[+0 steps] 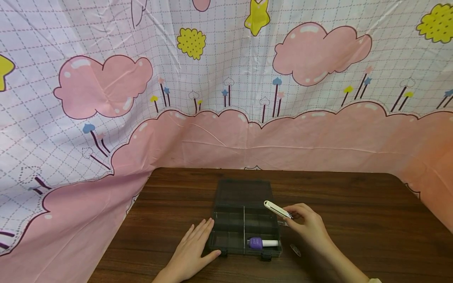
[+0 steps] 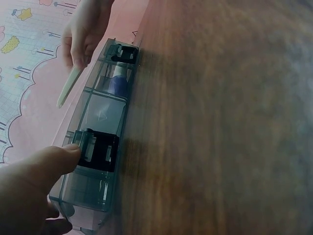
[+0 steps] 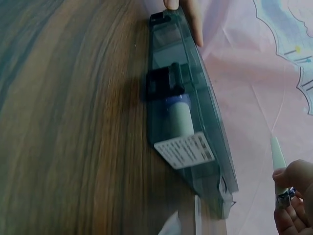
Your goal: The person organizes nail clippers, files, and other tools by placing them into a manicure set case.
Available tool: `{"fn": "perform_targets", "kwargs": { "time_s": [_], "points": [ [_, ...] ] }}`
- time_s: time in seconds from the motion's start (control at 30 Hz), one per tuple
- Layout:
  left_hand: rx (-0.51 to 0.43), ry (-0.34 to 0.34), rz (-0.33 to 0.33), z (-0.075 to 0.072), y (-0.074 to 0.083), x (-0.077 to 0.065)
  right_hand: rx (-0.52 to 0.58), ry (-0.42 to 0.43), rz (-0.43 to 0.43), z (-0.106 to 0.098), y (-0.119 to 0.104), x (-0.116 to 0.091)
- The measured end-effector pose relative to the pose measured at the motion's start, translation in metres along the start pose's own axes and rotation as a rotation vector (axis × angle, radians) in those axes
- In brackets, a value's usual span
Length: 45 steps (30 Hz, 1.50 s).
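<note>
Nail clippers (image 1: 277,208) were pinched by right hand (image 1: 311,226) short of table's (image 1: 361,204) far edge; slackening risked a drop; left hand (image 1: 192,248) was spread against box (image 1: 238,251).

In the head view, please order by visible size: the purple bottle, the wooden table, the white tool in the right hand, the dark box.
1. Wooden table
2. Dark box
3. Purple bottle and white tool: similar in length; the raised tool may be nearer the camera, so I leave them unranked.

Printed curtain (image 1: 219,135) is hanging far and left, creasing, glowing orange at right; brown table (image 1: 368,212) is standing nearer.
</note>
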<state>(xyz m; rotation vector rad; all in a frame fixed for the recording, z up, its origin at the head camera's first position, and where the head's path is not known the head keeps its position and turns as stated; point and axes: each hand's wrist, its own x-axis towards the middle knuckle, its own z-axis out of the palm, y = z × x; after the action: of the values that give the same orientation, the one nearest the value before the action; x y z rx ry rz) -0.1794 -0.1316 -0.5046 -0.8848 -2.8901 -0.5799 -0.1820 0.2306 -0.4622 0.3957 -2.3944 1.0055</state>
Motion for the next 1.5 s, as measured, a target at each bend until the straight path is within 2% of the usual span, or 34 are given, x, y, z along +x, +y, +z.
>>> {"fn": "perform_targets", "kwargs": {
  "time_s": [0.37,0.77,1.0,1.5],
  "points": [
    [0.007,0.009,0.008,0.000,0.000,0.001,0.086,-0.085,-0.016,0.021,-0.008,0.006],
    [0.008,0.007,0.006,-0.001,0.002,0.002,0.005,-0.191,-0.062,0.030,-0.009,0.008],
    [0.003,0.005,0.003,-0.002,0.002,0.001,-0.028,-0.216,-0.130,0.034,-0.008,0.008],
    [-0.003,0.004,0.006,0.000,0.000,-0.001,-0.035,-0.255,-0.105,0.037,-0.014,0.012]
  ]
}}
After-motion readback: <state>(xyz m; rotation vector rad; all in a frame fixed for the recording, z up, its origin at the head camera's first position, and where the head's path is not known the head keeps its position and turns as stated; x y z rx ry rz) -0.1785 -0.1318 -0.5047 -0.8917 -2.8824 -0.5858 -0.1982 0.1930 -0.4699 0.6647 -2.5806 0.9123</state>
